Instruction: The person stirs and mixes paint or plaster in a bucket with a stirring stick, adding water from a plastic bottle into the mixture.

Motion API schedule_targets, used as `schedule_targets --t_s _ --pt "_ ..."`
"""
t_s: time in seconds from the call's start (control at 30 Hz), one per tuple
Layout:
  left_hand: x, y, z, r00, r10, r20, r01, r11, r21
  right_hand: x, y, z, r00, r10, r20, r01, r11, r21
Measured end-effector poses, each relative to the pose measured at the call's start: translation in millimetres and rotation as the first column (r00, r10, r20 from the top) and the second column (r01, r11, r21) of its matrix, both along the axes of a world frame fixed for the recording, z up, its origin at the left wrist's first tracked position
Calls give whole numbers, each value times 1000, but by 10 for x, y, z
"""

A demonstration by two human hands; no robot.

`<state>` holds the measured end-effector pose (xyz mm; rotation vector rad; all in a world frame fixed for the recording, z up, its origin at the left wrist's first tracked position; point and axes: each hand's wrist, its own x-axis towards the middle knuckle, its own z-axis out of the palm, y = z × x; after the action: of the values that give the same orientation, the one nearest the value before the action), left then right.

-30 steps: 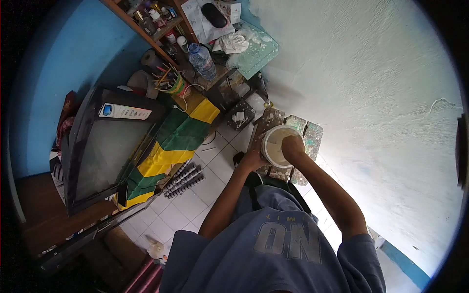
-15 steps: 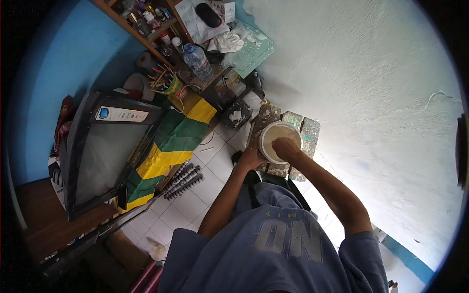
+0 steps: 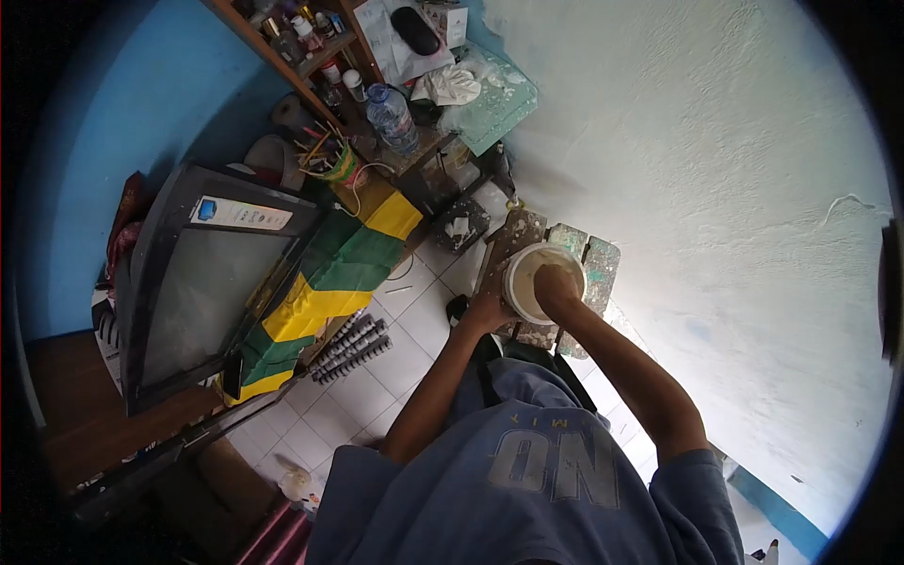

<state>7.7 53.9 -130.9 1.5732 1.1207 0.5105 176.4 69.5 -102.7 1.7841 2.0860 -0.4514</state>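
A round white plastic bucket (image 3: 510,279) stands on a paint-spattered wooden stool (image 3: 600,264), with a pale cream substance inside. My left hand (image 3: 489,309) grips the bucket's outer wall on its left side. Inside the bucket is my right hand (image 3: 557,290), lowered past the rim with its fingers curled down. Its fingertips, and whatever they may hold, are hidden.
Close by on the right rises a whitish plastered wall (image 3: 706,188). To the left, an old television (image 3: 217,282) stands beside a green-and-yellow cloth (image 3: 348,259). A water bottle (image 3: 392,121) and a pencil cup (image 3: 345,168) are at the back. Dark ridged strips (image 3: 353,348) lie on the floor tiles.
My right hand has shifted slightly right and deeper into the bucket. The left hand keeps its hold on the side. The camera view has moved slightly.
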Motion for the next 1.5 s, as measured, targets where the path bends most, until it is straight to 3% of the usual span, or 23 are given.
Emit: schedule_targets --t_s 0.13,0.23,0.33,0.43,0.63,0.73,0.77,0.9,1.13,1.2,1.23,1.4,1.5 --pt "-7 -13 -7 1000 -13 -12 13 1000 10 -53 41 30 992 129 -11 -129 992 12" --pt "-1 -8 -52 1000 -9 -2 9 997 75 130 78 92 923 375 -83 -362 921 143" --pt "-10 34 -54 991 -57 119 49 996 69 121 4 131 905 418 -79 -398 897 193" --pt "-18 39 -54 994 -56 95 51 998 46 88 -86 115 890 439 -121 -425 896 127" --pt "-31 10 -125 998 -28 63 23 997 78 80 -58 673 972 230 -47 -225 970 88" --pt "-36 19 -54 999 -44 12 42 994 100 197 58 437 977 211 -41 -206 974 96" --pt "-18 26 -66 999 -43 9 42 993 114 170 88 304 991 133 -17 -132 990 55" --pt "-32 18 -157 999 -35 7 34 991 128 -44 25 62 979 203 -31 -200 977 76" --pt "-15 14 -293 999 -43 6 41 983 178 70 1 169 921 364 -137 -357 931 76" --pt "-32 1 -218 999 -46 4 46 998 39 56 -42 156 908 383 -172 -383 923 34" --pt "-37 5 -140 999 -48 3 48 998 -30 67 -48 170 920 359 -158 -360 933 24" --pt "-41 -23 -60 999 -41 11 41 999 14 110 -14 566 961 267 -68 -267 964 6" --pt "-24 -54 -74 999 -44 -28 46 993 108 134 57 528 995 97 13 -98 995 30"
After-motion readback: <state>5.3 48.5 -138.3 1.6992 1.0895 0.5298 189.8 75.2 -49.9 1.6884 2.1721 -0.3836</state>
